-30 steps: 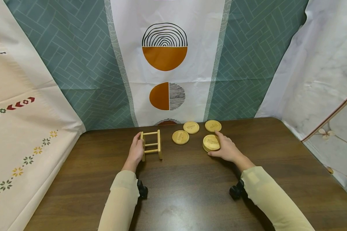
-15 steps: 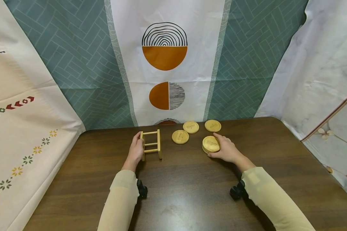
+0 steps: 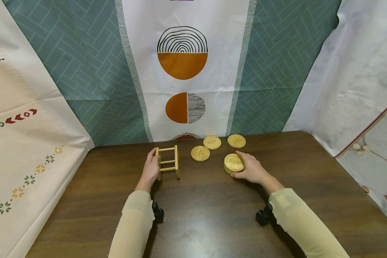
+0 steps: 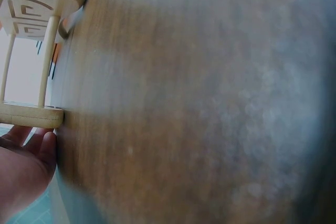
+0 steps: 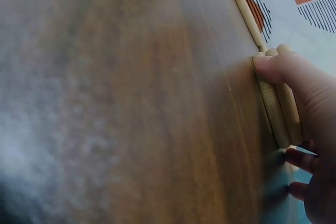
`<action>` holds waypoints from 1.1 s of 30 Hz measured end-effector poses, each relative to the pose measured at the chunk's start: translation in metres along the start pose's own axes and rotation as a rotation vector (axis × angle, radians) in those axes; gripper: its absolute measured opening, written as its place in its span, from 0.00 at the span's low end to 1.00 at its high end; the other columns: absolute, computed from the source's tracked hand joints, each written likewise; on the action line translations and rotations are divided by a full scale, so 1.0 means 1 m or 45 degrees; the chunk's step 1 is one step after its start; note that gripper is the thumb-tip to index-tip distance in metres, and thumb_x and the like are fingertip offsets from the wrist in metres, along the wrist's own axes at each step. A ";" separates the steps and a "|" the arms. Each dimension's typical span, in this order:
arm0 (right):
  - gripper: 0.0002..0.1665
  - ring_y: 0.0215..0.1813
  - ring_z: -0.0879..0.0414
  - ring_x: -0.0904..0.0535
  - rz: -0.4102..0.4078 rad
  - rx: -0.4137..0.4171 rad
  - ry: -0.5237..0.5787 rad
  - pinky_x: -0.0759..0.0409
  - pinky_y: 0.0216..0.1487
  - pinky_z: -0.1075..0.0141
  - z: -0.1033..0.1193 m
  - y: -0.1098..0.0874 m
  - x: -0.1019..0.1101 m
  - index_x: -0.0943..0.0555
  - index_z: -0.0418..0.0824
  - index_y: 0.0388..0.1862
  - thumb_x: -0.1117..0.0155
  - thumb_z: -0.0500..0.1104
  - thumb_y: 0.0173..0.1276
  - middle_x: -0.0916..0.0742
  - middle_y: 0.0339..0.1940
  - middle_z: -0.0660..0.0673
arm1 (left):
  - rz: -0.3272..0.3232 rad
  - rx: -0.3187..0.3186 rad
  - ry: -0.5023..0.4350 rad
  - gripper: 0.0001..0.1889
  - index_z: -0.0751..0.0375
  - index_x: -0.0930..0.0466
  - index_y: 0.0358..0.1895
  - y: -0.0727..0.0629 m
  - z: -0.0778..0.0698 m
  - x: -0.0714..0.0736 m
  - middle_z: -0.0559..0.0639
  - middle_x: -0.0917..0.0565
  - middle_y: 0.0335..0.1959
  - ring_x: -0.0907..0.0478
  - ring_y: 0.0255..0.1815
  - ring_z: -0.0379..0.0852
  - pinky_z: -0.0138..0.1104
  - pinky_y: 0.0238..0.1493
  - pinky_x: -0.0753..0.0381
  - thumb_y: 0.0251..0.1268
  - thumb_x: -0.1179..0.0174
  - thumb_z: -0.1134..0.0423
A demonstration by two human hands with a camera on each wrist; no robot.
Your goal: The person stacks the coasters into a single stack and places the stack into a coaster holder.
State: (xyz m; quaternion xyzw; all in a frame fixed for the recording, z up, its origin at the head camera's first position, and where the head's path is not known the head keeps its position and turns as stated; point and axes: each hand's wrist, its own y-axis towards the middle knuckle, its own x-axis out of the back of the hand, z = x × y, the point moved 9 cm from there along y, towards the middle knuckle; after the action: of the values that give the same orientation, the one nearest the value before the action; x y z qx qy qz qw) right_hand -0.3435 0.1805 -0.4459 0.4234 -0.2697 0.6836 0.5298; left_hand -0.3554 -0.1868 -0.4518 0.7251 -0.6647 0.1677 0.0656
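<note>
My left hand (image 3: 151, 167) holds the left side panel of a small wooden coaster holder (image 3: 176, 161), which stands on the table with its crossbars showing. The left wrist view has the fingertips right at one panel of the holder (image 4: 31, 115), with the cut-out pattern on the opposite panel. To the right, my right hand (image 3: 253, 168) grips a short stack of round wooden coasters (image 3: 233, 163), thumb on the near side and fingers on the far side. Seen edge-on in the right wrist view, the stacked coasters (image 5: 274, 111) lie under the thumb.
Three loose coasters lie between and behind the hands: one coaster (image 3: 200, 153) right of the holder, another coaster (image 3: 212, 142) just behind it, a third coaster (image 3: 236, 141) beyond the stack. The dark wood table (image 3: 196, 211) ends at a patterned cloth backdrop (image 3: 271, 107).
The right hand and the coaster stack have shifted slightly left and nearer, away from the coaster behind them. The left hand and the coaster holder have stayed in place.
</note>
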 end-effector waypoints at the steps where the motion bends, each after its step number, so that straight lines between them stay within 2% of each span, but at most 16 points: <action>1: 0.58 0.66 0.35 0.35 0.001 0.000 0.002 0.38 0.62 0.37 0.000 0.000 0.000 0.41 0.34 0.72 0.27 0.59 0.49 0.28 0.66 0.32 | -0.001 0.000 0.003 0.29 0.48 0.55 0.76 0.000 0.000 0.000 0.58 0.49 0.76 0.47 0.73 0.59 0.54 0.71 0.47 0.72 0.70 0.58; 20: 0.59 0.69 0.34 0.38 0.032 0.028 0.045 0.39 0.63 0.37 0.009 -0.004 -0.004 0.41 0.36 0.72 0.26 0.59 0.47 0.31 0.68 0.32 | -0.005 -0.004 -0.013 0.28 0.49 0.55 0.76 -0.001 0.001 0.000 0.58 0.48 0.75 0.46 0.73 0.58 0.53 0.71 0.47 0.73 0.70 0.58; 33: 0.59 0.67 0.36 0.35 0.037 0.057 0.052 0.36 0.62 0.39 0.016 -0.006 -0.007 0.41 0.37 0.72 0.25 0.58 0.46 0.29 0.67 0.33 | -0.008 -0.018 0.001 0.28 0.49 0.55 0.76 -0.001 -0.001 0.000 0.58 0.48 0.75 0.46 0.73 0.58 0.53 0.71 0.46 0.73 0.70 0.57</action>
State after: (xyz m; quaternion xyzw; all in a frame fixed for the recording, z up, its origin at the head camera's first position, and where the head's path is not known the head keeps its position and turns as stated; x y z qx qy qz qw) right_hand -0.3328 0.1654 -0.4447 0.4170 -0.2495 0.7056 0.5157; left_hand -0.3544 -0.1863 -0.4510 0.7267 -0.6635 0.1630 0.0713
